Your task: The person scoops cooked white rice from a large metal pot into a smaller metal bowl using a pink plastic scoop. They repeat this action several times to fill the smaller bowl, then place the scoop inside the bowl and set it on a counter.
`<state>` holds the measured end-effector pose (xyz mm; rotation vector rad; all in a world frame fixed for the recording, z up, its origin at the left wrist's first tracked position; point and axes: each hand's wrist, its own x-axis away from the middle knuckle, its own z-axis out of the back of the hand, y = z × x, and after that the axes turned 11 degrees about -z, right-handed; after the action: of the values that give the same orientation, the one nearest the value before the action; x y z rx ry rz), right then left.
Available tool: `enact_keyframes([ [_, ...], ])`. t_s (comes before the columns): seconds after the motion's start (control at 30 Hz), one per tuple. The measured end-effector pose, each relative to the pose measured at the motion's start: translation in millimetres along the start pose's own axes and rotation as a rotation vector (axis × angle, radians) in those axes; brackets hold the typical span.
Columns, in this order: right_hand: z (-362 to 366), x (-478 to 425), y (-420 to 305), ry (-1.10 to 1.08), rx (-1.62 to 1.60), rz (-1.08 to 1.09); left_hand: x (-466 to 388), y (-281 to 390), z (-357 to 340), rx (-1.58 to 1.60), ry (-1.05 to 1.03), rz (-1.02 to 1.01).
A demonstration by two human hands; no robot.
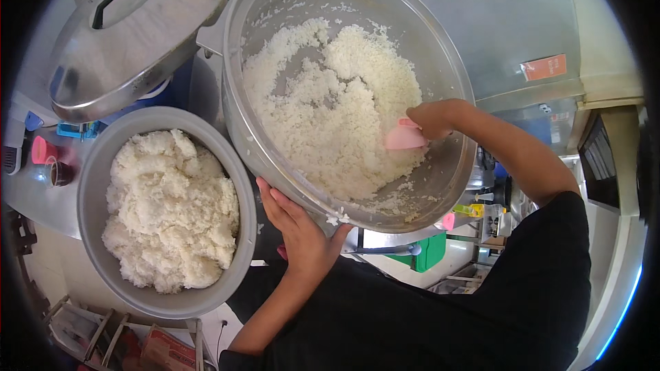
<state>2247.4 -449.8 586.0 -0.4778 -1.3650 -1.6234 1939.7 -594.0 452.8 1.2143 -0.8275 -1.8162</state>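
Note:
Cooked white rice (319, 123) lies spread in a large metal pot (234, 98), which looks tilted. My right hand (438, 118) is inside it, closed around a pink plastic scoop (406, 136) whose lower edge sits in the rice. With fingers spread, my left hand (304, 232) presses against the outer wall of the same pot near its rim. Beside that hand stands a round grey metal basin (247, 268) with a heap of clumped white rice (172, 211) in it.
A big metal lid (139, 20) with a black handle rests at the upper left. A pink cup (44, 150) and a small glass jar (59, 172) stand left of the basin. Below are a rack and a red box (167, 350); a green bin (430, 252) stands behind me.

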Motion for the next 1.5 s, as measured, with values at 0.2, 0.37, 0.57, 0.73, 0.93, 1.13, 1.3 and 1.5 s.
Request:
enact_keyframes([
  [0.2, 0, 33, -6, 0.054, 0.084, 0.101, 6, -3, -3, -0.036, -0.117, 0.07],
  [0.37, 13, 35, -10, -0.013, 0.103, 0.132, 18, -15, -3, -0.073, -0.185, 0.089],
  [0.57, 26, 39, -17, -0.069, 0.262, 0.222, 33, -29, -8, 0.17, -0.256, 0.236],
  [0.73, 38, 12, -19, -0.282, 0.39, 0.284, 48, -39, -14, 0.486, -0.292, 0.425],
  [0.93, 55, -11, 16, -0.818, -0.167, 0.468, 57, -43, -17, 0.6, -0.291, 0.531],
  [1.13, 67, -19, 35, -0.184, -0.697, 0.227, 54, -45, -17, 0.647, -0.255, 0.569],
  [1.3, 44, -22, 0, 0.174, -0.865, 0.138, 50, -44, -17, 0.649, -0.195, 0.565],
  [1.5, 4, -27, -57, 0.321, -0.867, 0.405, 51, -50, -21, 0.546, -0.3, 0.447],
])
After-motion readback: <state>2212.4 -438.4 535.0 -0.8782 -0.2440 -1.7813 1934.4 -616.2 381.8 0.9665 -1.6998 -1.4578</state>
